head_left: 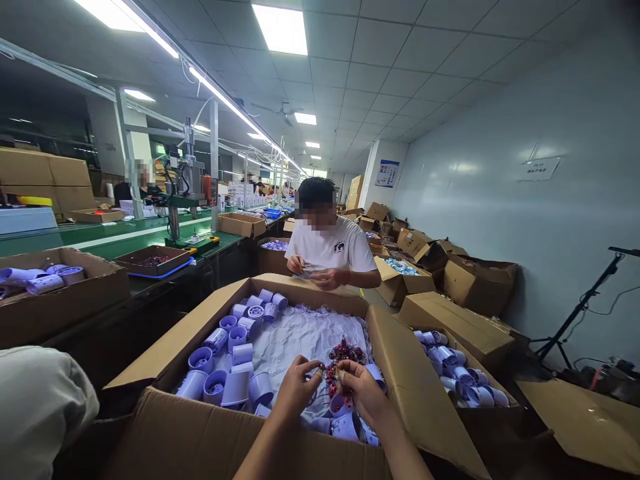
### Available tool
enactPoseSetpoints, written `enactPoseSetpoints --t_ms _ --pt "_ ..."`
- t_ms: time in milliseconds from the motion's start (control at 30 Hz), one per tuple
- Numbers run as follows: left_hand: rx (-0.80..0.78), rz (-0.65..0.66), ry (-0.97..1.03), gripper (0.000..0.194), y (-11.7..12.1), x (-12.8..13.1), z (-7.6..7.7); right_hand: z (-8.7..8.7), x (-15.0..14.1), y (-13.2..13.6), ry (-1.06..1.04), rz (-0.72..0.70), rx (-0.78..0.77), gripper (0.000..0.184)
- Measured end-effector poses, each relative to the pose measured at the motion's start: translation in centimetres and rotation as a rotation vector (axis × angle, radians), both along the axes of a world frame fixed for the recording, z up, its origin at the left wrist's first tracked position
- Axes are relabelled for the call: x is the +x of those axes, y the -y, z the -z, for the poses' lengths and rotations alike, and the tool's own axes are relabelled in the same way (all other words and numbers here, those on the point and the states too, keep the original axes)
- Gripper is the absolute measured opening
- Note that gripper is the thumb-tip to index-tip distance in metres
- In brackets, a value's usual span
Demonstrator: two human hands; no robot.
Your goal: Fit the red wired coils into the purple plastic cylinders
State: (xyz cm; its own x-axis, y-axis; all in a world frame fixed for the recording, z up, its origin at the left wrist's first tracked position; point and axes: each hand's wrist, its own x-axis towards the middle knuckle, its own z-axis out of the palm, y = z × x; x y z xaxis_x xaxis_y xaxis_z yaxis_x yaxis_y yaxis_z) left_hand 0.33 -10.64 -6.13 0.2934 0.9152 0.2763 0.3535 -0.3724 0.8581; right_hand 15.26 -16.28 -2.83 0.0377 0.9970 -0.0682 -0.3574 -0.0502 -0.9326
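My left hand [299, 385] and my right hand [364, 390] are close together over a large open cardboard box [190, 433]. The fingertips of both are pinched, and what lies between them is too small to make out. Beside and behind the fingers is a tangled heap of small dark-red parts [349, 349], some hanging down between my hands. It rests on crumpled whitish sheeting [305, 337] inside the box. Several lavender plastic cups [236, 389] line the box's left side. More cups [345, 427] lie under my right hand, partly hidden by it.
Across the box a person in a white shirt [333, 250] has both hands raised near its far edge. Another carton of lavender cups [463, 373] stands to the right. A press machine [185, 180] is on the green bench at left. A tripod [583, 307] stands far right.
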Motion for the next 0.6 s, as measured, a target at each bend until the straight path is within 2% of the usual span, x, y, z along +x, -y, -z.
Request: enactPoseSetpoints --t_ms 200,400,600 --pt "-0.004 -0.023 -0.074 0.032 0.6 -0.1 -0.7 -0.5 -0.4 0.6 0.092 -0.002 -0.072 0.036" --pt "-0.037 -0.049 -0.149 0.033 1.2 -0.1 -1.7 0.0 -0.8 1.0 0.257 0.054 0.046 0.031" --pt "-0.070 -0.093 -0.135 0.032 1.3 0.1 -1.7 1.3 -1.2 1.3 0.312 0.060 0.151 0.031"
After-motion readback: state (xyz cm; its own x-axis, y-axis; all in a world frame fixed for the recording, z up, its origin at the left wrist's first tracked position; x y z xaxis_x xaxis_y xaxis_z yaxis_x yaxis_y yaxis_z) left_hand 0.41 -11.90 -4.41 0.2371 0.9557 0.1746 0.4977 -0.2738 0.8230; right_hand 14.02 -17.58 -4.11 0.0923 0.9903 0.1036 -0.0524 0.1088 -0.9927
